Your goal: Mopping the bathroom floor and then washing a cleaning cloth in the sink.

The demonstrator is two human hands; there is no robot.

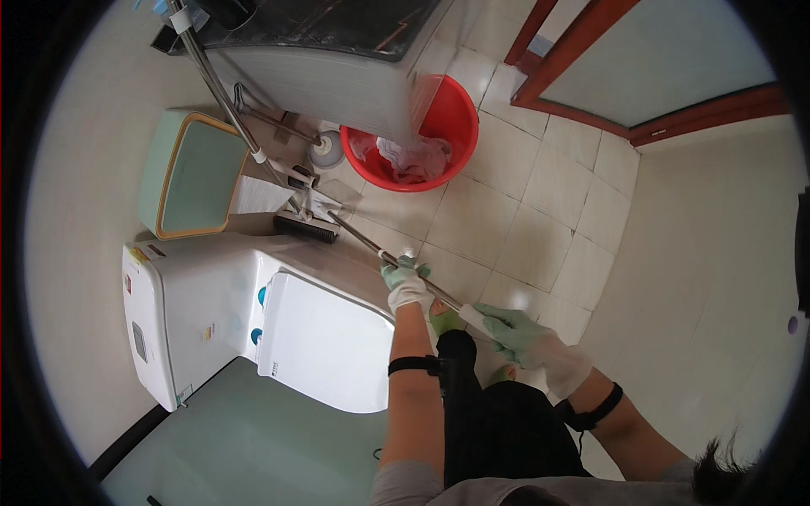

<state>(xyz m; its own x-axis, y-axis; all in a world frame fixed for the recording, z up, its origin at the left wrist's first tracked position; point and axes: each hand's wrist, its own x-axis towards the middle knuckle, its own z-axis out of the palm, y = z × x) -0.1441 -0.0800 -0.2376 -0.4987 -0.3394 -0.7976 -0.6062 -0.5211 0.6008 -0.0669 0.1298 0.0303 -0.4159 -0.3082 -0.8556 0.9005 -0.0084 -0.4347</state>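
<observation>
Both my hands wear green-and-white rubber gloves and grip one long metal pole (361, 235). My left hand (405, 281) is closed around the shaft, near a white collar. Farther back, my right hand (516, 335) holds the pole's white grip (476, 320). The pole slants away to a pale, partly see-through head (324, 203) low by the wall; its exact kind is unclear. Beside that head lies a floor brush (307, 229) with black bristles. A second metal pole (215, 82) with white collars leans there. To the left of my legs stands a white toilet (329, 341), lid down.
A red plastic tub (465, 120) with wet-looking cloth (417, 161) sits partly under a dark marble-look counter (304, 28). Near it are a plunger (326, 150) and a green bin (150, 174). A red-framed glass door (652, 57) stands far right, beyond the tiled floor (500, 164).
</observation>
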